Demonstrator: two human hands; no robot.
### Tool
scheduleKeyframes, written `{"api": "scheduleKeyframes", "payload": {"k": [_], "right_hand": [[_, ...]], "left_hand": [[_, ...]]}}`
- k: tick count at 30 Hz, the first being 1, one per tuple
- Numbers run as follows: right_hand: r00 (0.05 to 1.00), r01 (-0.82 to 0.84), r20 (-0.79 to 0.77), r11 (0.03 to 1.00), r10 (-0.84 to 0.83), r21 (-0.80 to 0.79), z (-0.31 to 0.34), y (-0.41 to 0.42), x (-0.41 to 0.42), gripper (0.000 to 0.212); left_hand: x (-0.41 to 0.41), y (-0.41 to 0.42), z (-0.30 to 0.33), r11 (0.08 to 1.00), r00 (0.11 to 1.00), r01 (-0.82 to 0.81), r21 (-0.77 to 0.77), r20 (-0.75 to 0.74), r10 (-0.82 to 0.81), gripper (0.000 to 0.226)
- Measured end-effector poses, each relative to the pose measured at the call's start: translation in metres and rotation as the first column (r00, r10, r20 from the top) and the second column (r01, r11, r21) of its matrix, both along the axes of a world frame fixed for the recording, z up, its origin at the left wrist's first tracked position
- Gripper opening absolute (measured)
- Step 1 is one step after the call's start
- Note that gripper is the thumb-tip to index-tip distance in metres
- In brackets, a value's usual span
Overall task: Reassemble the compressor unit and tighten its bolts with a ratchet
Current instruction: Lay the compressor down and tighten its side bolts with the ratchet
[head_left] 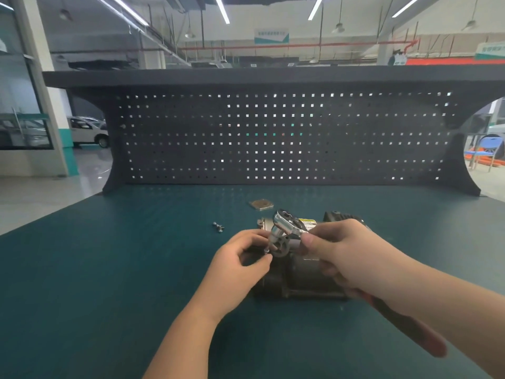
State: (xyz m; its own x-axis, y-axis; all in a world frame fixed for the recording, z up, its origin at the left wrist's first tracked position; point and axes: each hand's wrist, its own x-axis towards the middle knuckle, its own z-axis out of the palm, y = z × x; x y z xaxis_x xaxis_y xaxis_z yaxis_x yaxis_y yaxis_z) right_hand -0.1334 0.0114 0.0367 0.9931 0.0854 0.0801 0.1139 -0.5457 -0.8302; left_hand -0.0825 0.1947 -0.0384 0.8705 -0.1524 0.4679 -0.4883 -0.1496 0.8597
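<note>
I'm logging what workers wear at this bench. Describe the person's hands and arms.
Both arms are bare as far as the view shows: no sleeves. The left hand and right hand wear no gloves. No rings, watch or wristband show.

The counter has a dark teal, matte top surface. A black perforated back panel stands upright along its far edge and carries a flat shelf on top. The compressor unit rests directly on the counter, near centre. A small flat plate lies beyond it, toward the panel. Loose bolts lie on the surface to the left of the unit, apart from it.
</note>
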Motion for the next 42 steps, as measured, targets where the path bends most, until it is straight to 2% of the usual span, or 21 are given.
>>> {"api": "scheduleKeyframes", "payload": {"k": [8, 13, 15, 18, 21, 25, 29, 31, 34, 37, 40, 41, 42], "right_hand": [[0.993, 0.069, 0.104, 0.986, -0.054, -0.149, 0.001, 0.006, -0.002, 0.023], [0.992, 0.123, -0.01, 0.992, -0.123, 0.0, 0.0, 0.012, -0.009, 0.025], [0.99, 0.139, -0.023, 0.99, -0.139, 0.006, 0.0, 0.013, -0.01, 0.026], [0.987, 0.15, 0.073, 0.982, -0.143, -0.112, -0.006, 0.018, -0.013, 0.03], [0.983, 0.147, 0.143, 0.96, -0.115, -0.237, -0.007, 0.025, -0.018, 0.036], [0.989, 0.143, 0.084, 0.946, -0.124, -0.292, 0.007, 0.03, -0.015, 0.036], [0.992, 0.113, 0.09, 0.918, -0.085, -0.38, 0.005, 0.032, -0.017, 0.034], [0.993, 0.068, 0.116, 0.891, -0.018, -0.448, 0.006, 0.027, -0.015, 0.033], [0.983, -0.032, 0.123, 0.791, 0.135, -0.611, 0.029, 0.004, 0.004, 0.024], [0.967, -0.101, 0.088, 0.68, 0.237, -0.726, 0.054, -0.008, 0.011, 0.015], [0.936, 0.066, 0.247, 0.566, 0.249, -0.822, 0.04, 0.007, 0.008, 0.031], [0.928, 0.091, 0.27, 0.546, 0.258, -0.833, 0.03, 0.018, 0.004, 0.033], [0.932, 0.062, 0.252, 0.572, 0.26, -0.818, 0.018, 0.028, 0.001, 0.035]], "left_hand": [[0.002, 0.0, -0.001, 1.0, 1.0, -0.01, -0.01, -0.012, 0.01, 0.024], [0.0, -0.001, 0.0, 1.0, 1.0, -0.021, -0.02, -0.009, 0.021, 0.027], [-0.003, -0.003, 0.001, 0.999, 0.999, -0.038, -0.028, 0.012, 0.039, 0.024], [-0.007, -0.007, 0.001, 0.992, 0.99, -0.108, -0.069, 0.082, 0.113, 0.027], [-0.009, -0.012, 0.002, 0.985, 0.982, -0.163, -0.055, 0.091, 0.167, 0.028], [-0.012, -0.025, 0.005, 0.961, 0.947, -0.273, -0.05, 0.163, 0.278, 0.021], [-0.009, -0.034, 0.007, 0.938, 0.914, -0.344, -0.05, 0.211, 0.347, 0.025], [-0.007, -0.034, 0.005, 0.941, 0.91, -0.335, -0.044, 0.246, 0.335, 0.024], [-0.006, -0.031, 0.004, 0.955, 0.934, -0.263, -0.136, 0.212, 0.287, 0.01], [-0.009, -0.03, 0.005, 0.964, 0.948, -0.226, -0.142, 0.198, 0.251, 0.017], [-0.01, -0.028, 0.004, 0.964, 0.957, -0.195, -0.18, 0.181, 0.227, 0.028], [-0.009, -0.028, 0.002, 0.962, 0.96, -0.193, -0.195, 0.167, 0.226, 0.027], [-0.009, -0.027, 0.0, 0.961, 0.964, -0.185, -0.207, 0.153, 0.219, 0.021]]}}
